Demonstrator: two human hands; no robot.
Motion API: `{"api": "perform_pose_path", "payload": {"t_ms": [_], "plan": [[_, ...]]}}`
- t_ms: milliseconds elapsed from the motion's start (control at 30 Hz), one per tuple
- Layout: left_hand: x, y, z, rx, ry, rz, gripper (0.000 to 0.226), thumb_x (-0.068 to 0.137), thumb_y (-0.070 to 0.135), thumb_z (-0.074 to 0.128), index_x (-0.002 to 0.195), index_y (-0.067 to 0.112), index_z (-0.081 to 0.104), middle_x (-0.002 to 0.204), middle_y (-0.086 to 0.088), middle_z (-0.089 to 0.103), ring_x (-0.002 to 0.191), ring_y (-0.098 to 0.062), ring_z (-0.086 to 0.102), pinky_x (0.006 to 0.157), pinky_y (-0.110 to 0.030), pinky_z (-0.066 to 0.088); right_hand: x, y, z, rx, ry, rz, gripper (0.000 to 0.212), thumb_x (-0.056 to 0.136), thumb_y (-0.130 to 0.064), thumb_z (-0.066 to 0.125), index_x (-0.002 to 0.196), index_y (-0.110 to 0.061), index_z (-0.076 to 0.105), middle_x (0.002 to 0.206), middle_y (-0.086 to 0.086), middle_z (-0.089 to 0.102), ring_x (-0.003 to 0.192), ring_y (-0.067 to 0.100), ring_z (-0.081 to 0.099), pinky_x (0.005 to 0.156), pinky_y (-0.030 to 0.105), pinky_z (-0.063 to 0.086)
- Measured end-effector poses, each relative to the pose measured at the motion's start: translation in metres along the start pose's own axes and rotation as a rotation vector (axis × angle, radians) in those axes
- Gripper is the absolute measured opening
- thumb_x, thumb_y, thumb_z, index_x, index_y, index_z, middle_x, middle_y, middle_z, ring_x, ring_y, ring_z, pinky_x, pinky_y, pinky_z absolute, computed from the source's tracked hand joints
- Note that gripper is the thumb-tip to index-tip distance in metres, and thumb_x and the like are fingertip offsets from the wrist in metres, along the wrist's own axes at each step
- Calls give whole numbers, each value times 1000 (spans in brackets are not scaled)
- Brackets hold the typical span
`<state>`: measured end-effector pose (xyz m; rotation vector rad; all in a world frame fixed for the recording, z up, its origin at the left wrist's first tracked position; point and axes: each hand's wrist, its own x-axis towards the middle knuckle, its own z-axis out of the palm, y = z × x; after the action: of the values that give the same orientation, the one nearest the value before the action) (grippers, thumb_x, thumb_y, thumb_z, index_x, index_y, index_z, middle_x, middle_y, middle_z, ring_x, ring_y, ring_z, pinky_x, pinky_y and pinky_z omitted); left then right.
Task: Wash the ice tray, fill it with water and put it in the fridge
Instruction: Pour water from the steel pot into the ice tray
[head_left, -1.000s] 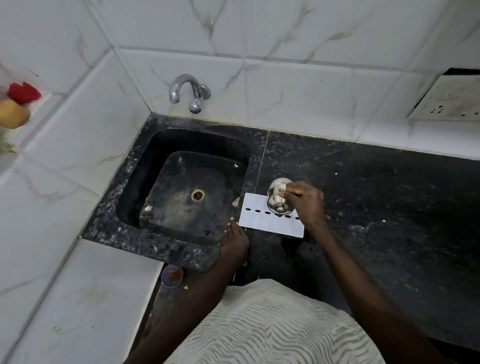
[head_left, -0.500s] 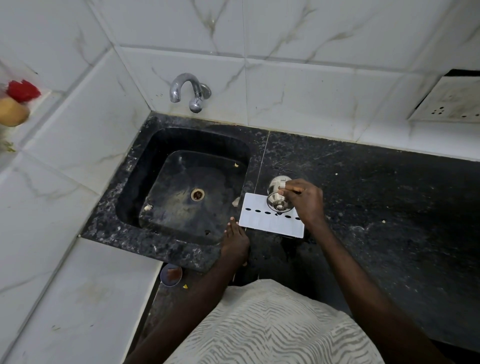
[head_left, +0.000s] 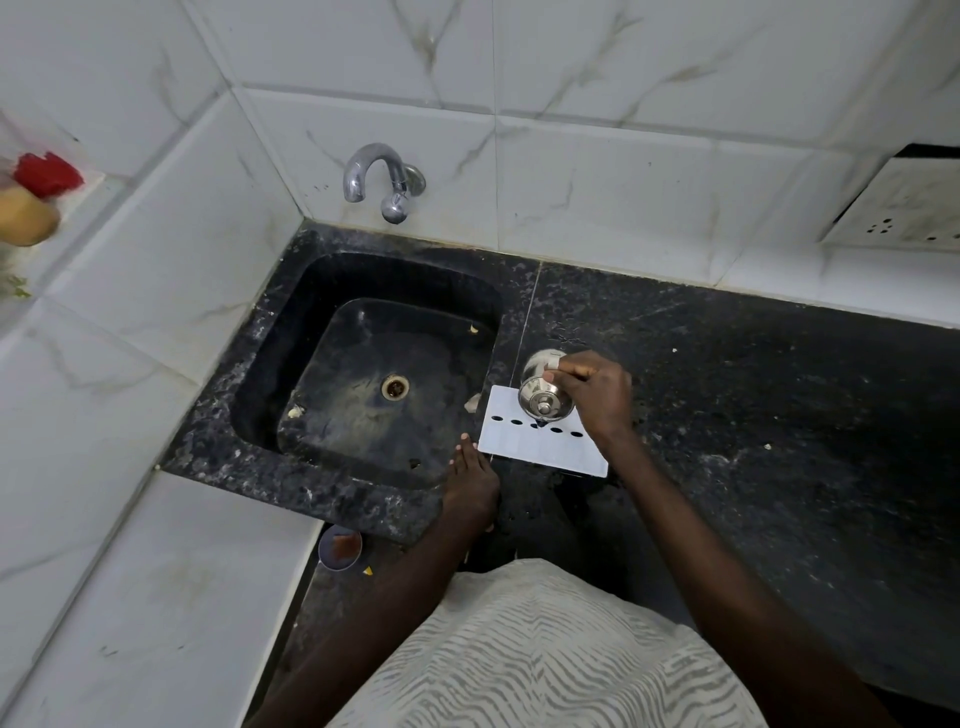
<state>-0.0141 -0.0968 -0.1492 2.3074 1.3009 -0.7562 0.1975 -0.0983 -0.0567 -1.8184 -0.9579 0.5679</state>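
Ice tray (head_left: 540, 452), white and flat-lidded, lies on the black counter (head_left: 779, 415), the widest thing here, just right of the sunken sink (head_left: 208, 441) with the tap (head_left: 382, 176) on the tiled wall behind it. The left hand (head_left: 470, 486) rests flat on the counter with its fingers straight, fingertips just beside the tray's near-left corner; whether they touch it I cannot tell. The right hand (head_left: 597, 395) has its fingers wrapped round a small steel cup (head_left: 543, 392), tipped over the tray's far edge with its mouth above the row of dark holes (head_left: 557, 430) in the lid. This looks like the filling step. To do it well, keep the tilt shallow so a thin stream lands in one hole, not on the lid, let the left hand steady the tray, and move along hole by hole; whether water is running is too small to tell
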Motion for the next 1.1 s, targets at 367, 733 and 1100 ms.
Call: {"api": "perform_pose_path", "payload": {"t_ms": [367,733,1100], "plan": [[-2,0,-1,12,20,3,130,74,17,91,154,-20,-3,162,-43,-11,155,-53,1,127,-54,13,3,-4,8,-11,-16,-32,12,76,-5,89,86,-7,82,86,-5,72,76,8,70,72,30,59],[-4,-1,-3,16,16,19,130,74,19,91,153,-21,-4,160,-45,-12,155,-54,2,127,-54,14,8,-10,18,41,0,125,12,77,-13,89,85,-7,81,90,1,75,81,16,70,78,37,59],[-3,-1,-5,-5,-2,4,130,75,18,90,154,-19,-5,161,-43,-13,155,-53,-1,127,-54,12,7,-17,32,12,-45,16,14,77,-12,89,86,-6,81,83,-9,72,74,-5,65,70,11,48]]}}
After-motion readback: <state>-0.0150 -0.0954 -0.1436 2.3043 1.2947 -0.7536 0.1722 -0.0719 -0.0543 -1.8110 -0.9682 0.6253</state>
